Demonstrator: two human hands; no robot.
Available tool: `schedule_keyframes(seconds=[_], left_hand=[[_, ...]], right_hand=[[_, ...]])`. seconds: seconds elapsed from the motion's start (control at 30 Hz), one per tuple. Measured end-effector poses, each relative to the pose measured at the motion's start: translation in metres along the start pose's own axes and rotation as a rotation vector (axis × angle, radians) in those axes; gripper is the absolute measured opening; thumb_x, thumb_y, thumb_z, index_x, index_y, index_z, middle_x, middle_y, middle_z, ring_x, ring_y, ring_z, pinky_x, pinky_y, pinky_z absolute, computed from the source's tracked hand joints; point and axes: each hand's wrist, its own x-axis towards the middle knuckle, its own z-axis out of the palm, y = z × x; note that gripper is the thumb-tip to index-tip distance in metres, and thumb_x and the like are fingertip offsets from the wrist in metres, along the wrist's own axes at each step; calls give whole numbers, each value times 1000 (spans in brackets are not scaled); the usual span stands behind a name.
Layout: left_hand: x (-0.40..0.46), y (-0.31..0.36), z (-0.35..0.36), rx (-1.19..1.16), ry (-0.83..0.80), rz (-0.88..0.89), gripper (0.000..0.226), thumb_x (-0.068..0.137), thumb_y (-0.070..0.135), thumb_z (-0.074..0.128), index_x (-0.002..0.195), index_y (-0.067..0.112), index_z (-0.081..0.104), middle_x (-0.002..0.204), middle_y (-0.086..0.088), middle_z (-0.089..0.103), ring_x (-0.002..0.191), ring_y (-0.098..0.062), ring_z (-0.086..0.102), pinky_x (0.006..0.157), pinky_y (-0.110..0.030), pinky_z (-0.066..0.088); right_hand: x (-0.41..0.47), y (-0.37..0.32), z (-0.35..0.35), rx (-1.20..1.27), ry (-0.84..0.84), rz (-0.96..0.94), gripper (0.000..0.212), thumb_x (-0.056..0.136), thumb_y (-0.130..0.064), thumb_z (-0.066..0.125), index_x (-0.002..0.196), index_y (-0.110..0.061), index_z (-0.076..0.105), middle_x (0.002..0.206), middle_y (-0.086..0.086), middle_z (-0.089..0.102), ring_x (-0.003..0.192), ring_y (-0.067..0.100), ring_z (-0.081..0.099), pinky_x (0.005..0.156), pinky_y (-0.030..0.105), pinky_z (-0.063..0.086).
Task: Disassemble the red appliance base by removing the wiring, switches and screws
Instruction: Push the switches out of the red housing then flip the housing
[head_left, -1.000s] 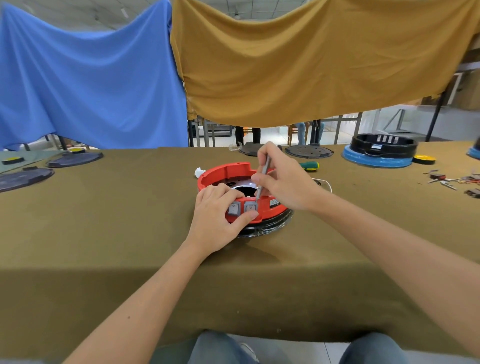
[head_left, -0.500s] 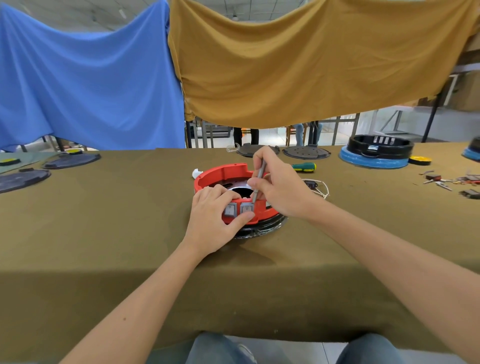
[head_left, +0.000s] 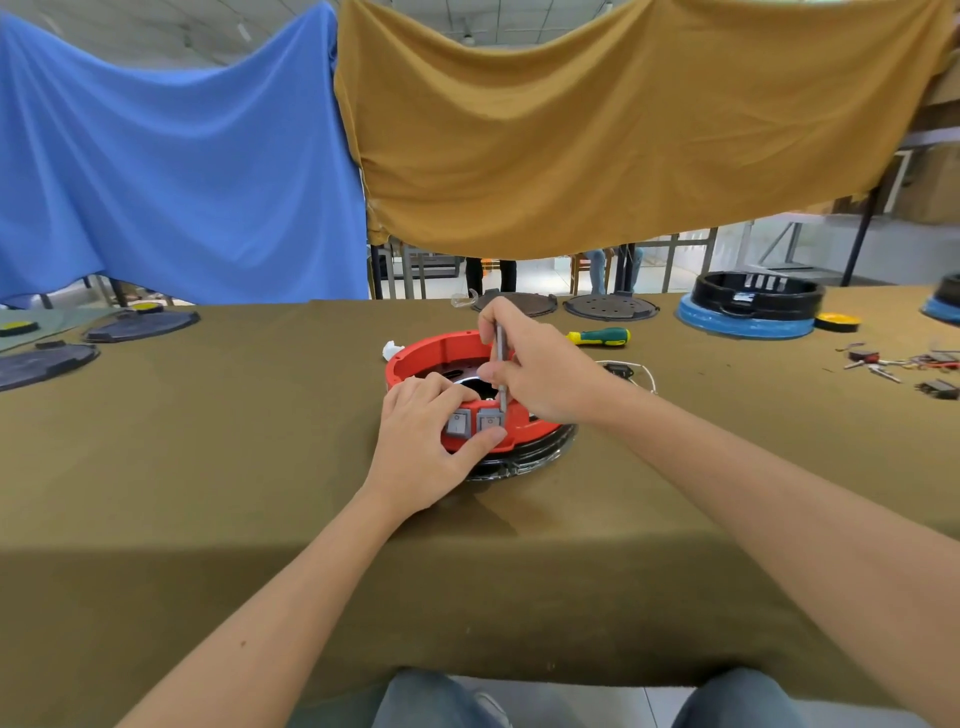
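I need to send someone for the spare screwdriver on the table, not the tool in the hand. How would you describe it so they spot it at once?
Start from the red appliance base in the middle of the olive-covered table, then look just past the right hand toward the far edge. The spare screwdriver lies flat there, alone. Its chunky green-and-yellow handle sets it apart from the thin grey tool the right hand grips.

Bare table (head_left: 208, 467) lies wide on the near left. Behind the red base (head_left: 431, 349) a green screwdriver (head_left: 600, 337) and a white wire (head_left: 644, 373) block the right side.
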Motion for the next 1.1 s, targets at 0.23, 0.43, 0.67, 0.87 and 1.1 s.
schedule_keyframes(seconds=[0.23,0.43,0.67,0.87,1.1], left_hand=[[1,-1,1,16,11,4,53,81,66,51,103,21,66,99,10,55,98,-12,49,99,-28,26],[0,-1,1,9,17,-2,53,80,66,51,103,21,66,99,9,56,99,-12,49,100,-28,26],[0,0,0,0,8,-4,54,81,67,51,104,21,66,99,8,57,99,-14,50,101,-29,26],[0,1,-1,7,20,1,52,81,66,52,102,21,66,98,10,56,98,-12,50,100,-27,25],[0,1,-1,-8,13,-4,52,80,67,53,103,22,66,99,10,56,100,-12,49,101,-27,26]], right_hand=[[-27,12,18,227,235,28,22,98,-8,57,100,-21,40,82,6,58,78,24,66,75,48,56],[-10,11,6,184,111,63,25,97,-9,60,94,-24,40,81,9,61,76,21,66,77,48,58],[-3,6,2,95,42,45,21,97,-13,60,97,-21,41,76,14,54,66,29,55,67,51,55],[-13,14,6,257,167,63,27,97,-9,59,92,-27,40,81,9,55,76,27,67,72,50,59],[-7,5,7,414,266,34,29,96,-4,61,91,-24,41,85,12,57,76,21,69,60,27,59]])
